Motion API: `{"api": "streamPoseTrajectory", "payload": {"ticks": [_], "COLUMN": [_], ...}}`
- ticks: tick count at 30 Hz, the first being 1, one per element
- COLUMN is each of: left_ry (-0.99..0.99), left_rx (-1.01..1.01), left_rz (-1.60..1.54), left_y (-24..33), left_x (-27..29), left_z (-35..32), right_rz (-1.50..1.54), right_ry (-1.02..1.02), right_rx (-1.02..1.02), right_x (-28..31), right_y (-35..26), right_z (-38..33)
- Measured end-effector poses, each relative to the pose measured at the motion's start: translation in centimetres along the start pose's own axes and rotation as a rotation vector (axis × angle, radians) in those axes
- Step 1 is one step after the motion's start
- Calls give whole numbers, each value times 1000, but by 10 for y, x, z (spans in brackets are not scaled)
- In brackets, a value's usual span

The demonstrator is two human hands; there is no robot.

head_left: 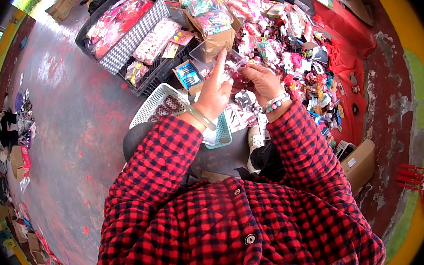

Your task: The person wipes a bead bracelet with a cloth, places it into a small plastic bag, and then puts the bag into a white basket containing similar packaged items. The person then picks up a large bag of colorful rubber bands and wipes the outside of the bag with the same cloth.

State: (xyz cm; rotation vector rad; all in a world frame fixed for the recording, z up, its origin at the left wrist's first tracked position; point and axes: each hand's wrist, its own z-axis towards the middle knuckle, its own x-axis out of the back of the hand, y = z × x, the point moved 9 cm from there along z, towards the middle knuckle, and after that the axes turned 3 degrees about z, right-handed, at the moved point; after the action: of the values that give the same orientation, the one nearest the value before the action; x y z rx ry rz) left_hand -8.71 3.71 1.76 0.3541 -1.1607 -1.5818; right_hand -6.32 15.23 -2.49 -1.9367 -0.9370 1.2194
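Closest in, 2 checked sleeves (148, 159) reach forward, and here come the hands. The left hand (212, 94) points its index finger up and away, thumb bent inward; whether its fingers grip anything, I can't tell. The right hand (267, 85) has its fingers pinched together, apparently on the clear plastic piece (238, 69), which sits between the 2 hands, its exact shape too small to make out. It should be light, thin and slick, quick to crease, so an edge between thumb and forefinger looks the safest hold. Down below, a turquoise basket (220, 143) and a white basket (140, 106); beyond, a small carton of blue packets (188, 76), then a cardboard box (220, 42) of bagged goods, and off right, a colourful heap of trinkets (290, 48) beside red cloth (351, 42)!
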Motion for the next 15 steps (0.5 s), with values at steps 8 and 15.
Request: {"api": "streamPoseTrajectory", "payload": {"ticks": [8,15], "left_ry": [-76,-511], "left_rx": [194,230], "left_rz": [9,-196], "left_y": [13,-7], "left_x": [13,-11], "left_z": [3,0], "right_rz": [-700,-827], "right_ry": [27,-403], "right_rx": [228,42], "right_x": [-1,-19], "right_y": [-62,-31], "right_z": [-9,-21]}}
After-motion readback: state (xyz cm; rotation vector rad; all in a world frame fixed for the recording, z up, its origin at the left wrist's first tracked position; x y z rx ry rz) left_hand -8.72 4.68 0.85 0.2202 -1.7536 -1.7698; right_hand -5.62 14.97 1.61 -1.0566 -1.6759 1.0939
